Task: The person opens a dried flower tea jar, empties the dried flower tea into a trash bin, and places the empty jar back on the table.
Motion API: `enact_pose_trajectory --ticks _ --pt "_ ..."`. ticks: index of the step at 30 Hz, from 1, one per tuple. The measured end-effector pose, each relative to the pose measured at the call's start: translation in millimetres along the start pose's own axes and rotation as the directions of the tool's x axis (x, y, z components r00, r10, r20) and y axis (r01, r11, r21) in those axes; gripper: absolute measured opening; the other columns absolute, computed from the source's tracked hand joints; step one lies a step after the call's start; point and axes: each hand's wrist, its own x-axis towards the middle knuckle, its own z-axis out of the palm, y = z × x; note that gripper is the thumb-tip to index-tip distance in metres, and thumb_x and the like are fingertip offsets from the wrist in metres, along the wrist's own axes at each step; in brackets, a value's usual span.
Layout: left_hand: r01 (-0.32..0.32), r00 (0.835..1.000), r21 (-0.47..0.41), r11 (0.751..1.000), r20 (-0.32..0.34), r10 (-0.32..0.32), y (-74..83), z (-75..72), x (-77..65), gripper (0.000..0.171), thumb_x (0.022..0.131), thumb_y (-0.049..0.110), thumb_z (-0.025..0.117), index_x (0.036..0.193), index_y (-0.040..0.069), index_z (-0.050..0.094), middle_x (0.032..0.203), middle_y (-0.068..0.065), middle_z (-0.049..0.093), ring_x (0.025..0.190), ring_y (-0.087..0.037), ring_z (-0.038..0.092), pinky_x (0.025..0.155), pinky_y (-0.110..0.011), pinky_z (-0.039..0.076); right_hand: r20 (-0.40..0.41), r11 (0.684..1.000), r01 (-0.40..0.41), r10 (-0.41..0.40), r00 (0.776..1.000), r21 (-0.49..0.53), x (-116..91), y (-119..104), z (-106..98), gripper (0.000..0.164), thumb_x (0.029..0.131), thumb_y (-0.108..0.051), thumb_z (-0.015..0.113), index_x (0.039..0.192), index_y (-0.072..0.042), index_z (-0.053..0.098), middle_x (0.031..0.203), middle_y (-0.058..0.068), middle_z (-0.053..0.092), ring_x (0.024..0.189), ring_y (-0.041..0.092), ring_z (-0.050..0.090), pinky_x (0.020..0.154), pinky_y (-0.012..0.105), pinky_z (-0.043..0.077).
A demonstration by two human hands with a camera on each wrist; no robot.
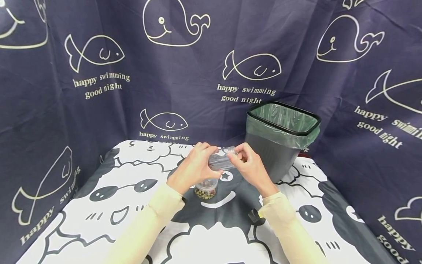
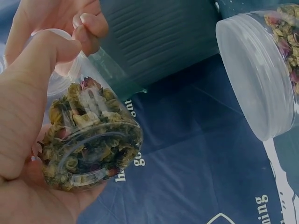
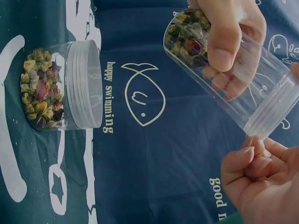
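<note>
My left hand (image 1: 196, 165) grips a clear plastic jar (image 1: 220, 160) with its fingers and thumb round the side. The jar is tilted; dried flower buds (image 3: 187, 39) lie toward its base in the right wrist view. At its threaded mouth end (image 3: 271, 109), my right hand (image 1: 252, 167) has curled fingers and pinches the rim with thumb and fingertips. Whether a thin cover lies over that mouth, I cannot tell. Below the hands, a second clear jar (image 1: 206, 191) stands upright on the cloth, partly filled with yellowish and dark red dried buds, its top translucent.
A dark bin (image 1: 277, 154) with a green liner bag stands right of my hands, at the back. A small black object (image 1: 254, 216) lies near the right sleeve. Sheep-print cloth (image 1: 132, 216) covers the table; dark blue fish-print curtains (image 1: 197, 73) surround it.
</note>
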Motion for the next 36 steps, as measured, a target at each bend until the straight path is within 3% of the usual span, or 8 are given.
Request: enact_pose_trajectory --ticks 15,36 --pt "0.026 0.999 -0.05 0.998 0.04 -0.024 -4.1 -0.5 0.2 0.058 0.066 0.034 0.092 0.114 0.01 0.072 0.1 -0.002 0.069 0.092 -0.02 0.055 0.084 -0.032 0.051 0.028 1.0 0.026 -0.026 0.999 -0.012 1.0 6.7 3.0 0.023 0.095 -0.036 0.071 0.103 -0.02 0.056 0.072 -0.002 0.049 0.064 0.014 0.048 0.058 0.027 0.037" --pt "0.025 0.994 -0.097 0.995 0.106 -0.014 -9.8 -0.3 4.9 0.043 0.064 0.031 0.092 0.096 0.016 0.069 0.083 0.008 0.067 0.081 -0.014 0.053 0.081 -0.032 0.045 -0.022 0.996 0.087 -0.087 0.996 0.036 0.0 12.9 10.6 0.025 0.092 -0.029 0.075 0.1 -0.015 0.056 0.07 -0.003 0.045 0.062 0.011 0.043 0.057 0.024 0.032"
